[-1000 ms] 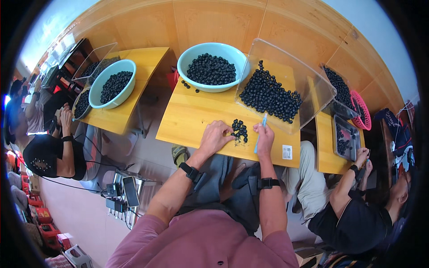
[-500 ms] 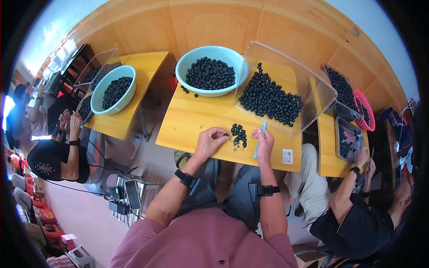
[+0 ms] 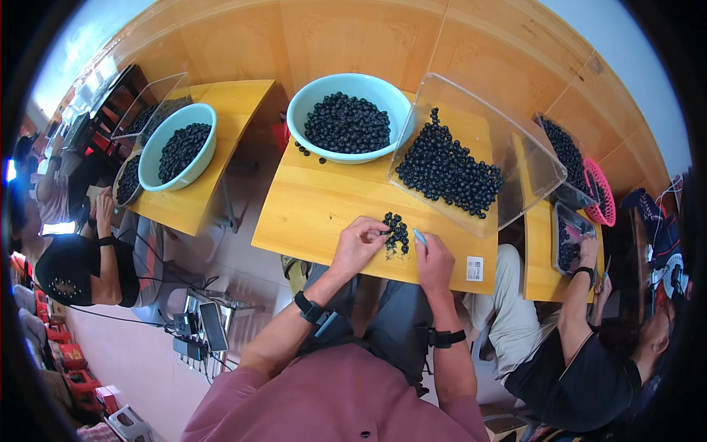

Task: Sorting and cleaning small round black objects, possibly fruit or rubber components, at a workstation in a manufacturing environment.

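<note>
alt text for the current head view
A person's left hand is at a small pile of round black pieces on a yellow table, while the right hand holds a light-blue tool. Behind stand a turquoise basin and a clear tray with more.

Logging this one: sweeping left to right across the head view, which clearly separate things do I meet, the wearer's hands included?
Light-blue basin on the left table → wearer's left hand → small pile of black round pieces → wearer's right hand → white label on the table → pink basket.
</note>
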Demonstrator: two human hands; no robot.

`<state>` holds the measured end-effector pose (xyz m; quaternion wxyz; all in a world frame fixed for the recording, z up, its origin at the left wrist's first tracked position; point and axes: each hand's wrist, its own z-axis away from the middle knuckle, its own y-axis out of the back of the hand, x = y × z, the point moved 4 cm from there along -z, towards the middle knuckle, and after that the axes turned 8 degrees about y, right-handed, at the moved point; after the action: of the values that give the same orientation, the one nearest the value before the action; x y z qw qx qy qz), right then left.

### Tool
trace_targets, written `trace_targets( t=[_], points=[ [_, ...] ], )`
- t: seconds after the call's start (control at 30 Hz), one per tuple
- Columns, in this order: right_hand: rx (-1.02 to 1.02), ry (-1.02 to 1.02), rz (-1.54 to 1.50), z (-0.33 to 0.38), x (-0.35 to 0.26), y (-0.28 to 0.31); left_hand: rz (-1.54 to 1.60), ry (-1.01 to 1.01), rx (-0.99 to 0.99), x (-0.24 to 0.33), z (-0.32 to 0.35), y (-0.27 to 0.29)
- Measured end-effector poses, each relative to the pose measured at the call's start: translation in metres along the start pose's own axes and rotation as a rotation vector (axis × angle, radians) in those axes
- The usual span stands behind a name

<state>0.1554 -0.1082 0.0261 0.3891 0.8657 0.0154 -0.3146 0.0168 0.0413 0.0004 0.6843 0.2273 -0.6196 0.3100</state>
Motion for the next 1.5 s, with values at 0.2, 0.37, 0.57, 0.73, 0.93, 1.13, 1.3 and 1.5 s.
trace_targets(
  t=[0.2, 0.37, 0.57, 0.73, 0.93, 1.13, 1.3, 1.5],
  points=[
    [0.049, 0.155, 0.117, 0.008, -0.011, -0.002, -0.184, -0.157, 0.040, -0.005, 0.000, -0.003],
    [-0.063, 0.321, 0.220, 0.011, -0.028, -0.006, -0.101, -0.148, 0.010, -0.006, 0.000, -0.006],
    [-0.053, 0.329, 0.290, 0.012, -0.030, -0.005, -0.209, -0.173, -0.037, 0.007, 0.006, -0.009],
    [-0.056, 0.344, 0.285, 0.013, -0.030, -0.007, -0.116, -0.153, -0.040, 0.002, 0.003, -0.008],
    [-0.048, 0.348, 0.284, 0.011, -0.030, -0.008, -0.163, -0.147, -0.054, -0.001, 0.003, -0.009],
    [-0.075, 0.324, 0.276, 0.011, -0.028, -0.009, -0.054, -0.057, -0.072, -0.005, 0.001, -0.009],
    [-0.093, 0.250, 0.243, 0.011, -0.023, -0.010, 0.112, -0.002, -0.131, -0.015, -0.002, -0.004],
    [-0.100, 0.217, 0.256, 0.010, -0.022, -0.008, 0.091, -0.008, -0.109, -0.011, 0.000, -0.004]
  ],
)
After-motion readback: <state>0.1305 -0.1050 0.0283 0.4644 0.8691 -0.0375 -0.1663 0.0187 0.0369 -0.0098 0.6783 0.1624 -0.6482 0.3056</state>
